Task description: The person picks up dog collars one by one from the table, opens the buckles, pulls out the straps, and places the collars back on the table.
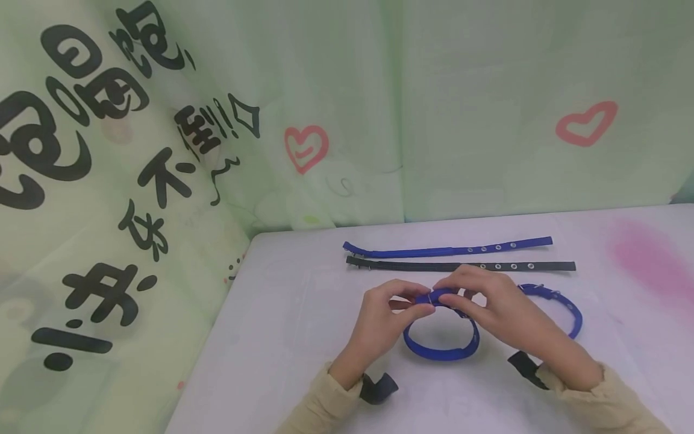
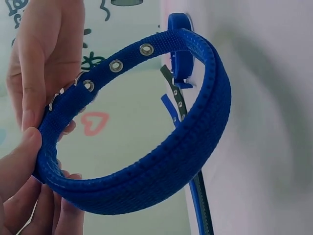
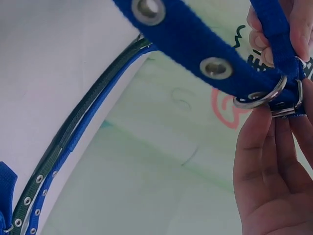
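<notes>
A blue collar [image 1: 441,354] with metal eyelets is closed into a loop and held up between both hands. My left hand [image 1: 382,316] pinches its upper left part between thumb and fingers. My right hand [image 1: 490,301] pinches the strap just beside, close to the buckle. In the left wrist view the padded band of the blue collar [image 2: 146,183] hangs as a wide ring. The right wrist view shows a metal D-ring [image 3: 264,100] and the buckle at the right fingertips; part of the buckle is covered by the fingers.
Behind the hands a flat blue collar [image 1: 434,252] and a flat black collar [image 1: 434,266] lie side by side on the white table [image 1: 282,349]. Another looped blue collar [image 1: 579,316] rests to the right, partly behind the right forearm. A pale green curtain [image 1: 461,120] stands behind.
</notes>
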Demonstrator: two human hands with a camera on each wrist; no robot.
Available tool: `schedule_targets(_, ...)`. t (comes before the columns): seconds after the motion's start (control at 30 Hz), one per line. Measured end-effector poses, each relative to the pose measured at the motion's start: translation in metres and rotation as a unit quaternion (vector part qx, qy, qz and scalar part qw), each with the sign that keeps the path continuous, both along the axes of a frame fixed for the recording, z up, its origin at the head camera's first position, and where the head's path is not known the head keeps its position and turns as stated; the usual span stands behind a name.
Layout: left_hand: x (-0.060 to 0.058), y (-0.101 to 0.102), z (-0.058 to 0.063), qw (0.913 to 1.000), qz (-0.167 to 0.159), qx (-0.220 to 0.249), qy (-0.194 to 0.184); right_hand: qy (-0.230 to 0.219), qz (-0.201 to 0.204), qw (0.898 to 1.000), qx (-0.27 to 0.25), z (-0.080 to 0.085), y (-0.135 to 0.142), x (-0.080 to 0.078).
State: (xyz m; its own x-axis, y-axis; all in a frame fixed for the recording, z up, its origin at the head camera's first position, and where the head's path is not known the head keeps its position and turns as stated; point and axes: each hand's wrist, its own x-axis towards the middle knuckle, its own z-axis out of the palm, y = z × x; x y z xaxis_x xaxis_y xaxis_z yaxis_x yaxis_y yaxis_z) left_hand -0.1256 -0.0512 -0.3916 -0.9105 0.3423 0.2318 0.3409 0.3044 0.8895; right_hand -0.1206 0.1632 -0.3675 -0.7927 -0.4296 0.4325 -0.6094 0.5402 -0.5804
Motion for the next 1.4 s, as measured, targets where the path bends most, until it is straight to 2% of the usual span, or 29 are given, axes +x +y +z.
schedule_targets(0.23,0.0015,-0.0005,0.0018,1.0000,0.005,-0.005,-0.003,0.031,-0.011,0.999,-0.001,0.0012,-0.0012,0.0009)
schedule_targets(0.5,0.0013,-0.0009,0.0027,0.9998,0.012,-0.007,-0.015,0.017,-0.008,0.999,-0.026,-0.0020,0.0006,-0.0017)
schedule_targets(0.7,0.0011,-0.0025,0.0020,0.9998,0.015,-0.004,-0.013,-0.027,0.001,0.999,-0.044,-0.0055,0.0026,-0.0048)
schedule_targets(0.97,0.0004,-0.0033,0.0005,0.9997,0.013,-0.004,-0.018,-0.053,0.011,0.997,-0.046,-0.0061,0.0055,-0.0050)
schedule_targets(1.2,0.0009,-0.0040,0.0026,0.9989,0.010,-0.022,-0.040,-0.048,0.015,0.998,-0.041,-0.0046,0.0057,-0.0036)
schedule_targets(1.4,0.0014,-0.0049,0.0034,0.9987,-0.001,-0.042,-0.029,-0.033,0.032,0.999,-0.020,-0.0037,0.0026,-0.0023)
